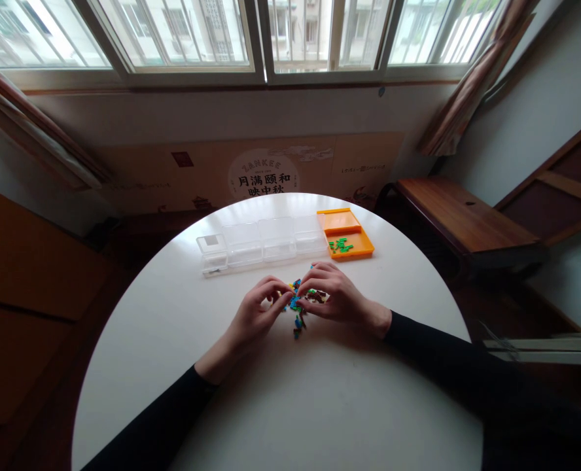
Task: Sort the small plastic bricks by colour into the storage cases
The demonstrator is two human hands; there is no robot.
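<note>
Between the two sets of fingertips lies a small heap of tiny plastic pieces point(298, 304), mostly blue with some green, yellow and dark ones. The left hand point(258, 307) has its fingers curled narrow, thumb and forefinger pinched together at the left edge of the heap; whether a piece sits between them is too small to tell. The right hand point(332, 294) is curled over the heap's right side, fingertips bent down and touching the pieces, its grip likewise unclear. The heap runs roughly toward and away from the person, a few strays trailing nearer the body than the fingers. Both hands are about equally close, meeting over it.

Beyond the fingers, away from the body, stands a row of clear plastic boxes point(261, 243), hard and glossy, rectangular. At the row's right end, just past the right fingertips, is an orange tray point(356, 247) with a few green pieces point(339, 246) in it. All rest on a smooth, white round table point(320, 405).
</note>
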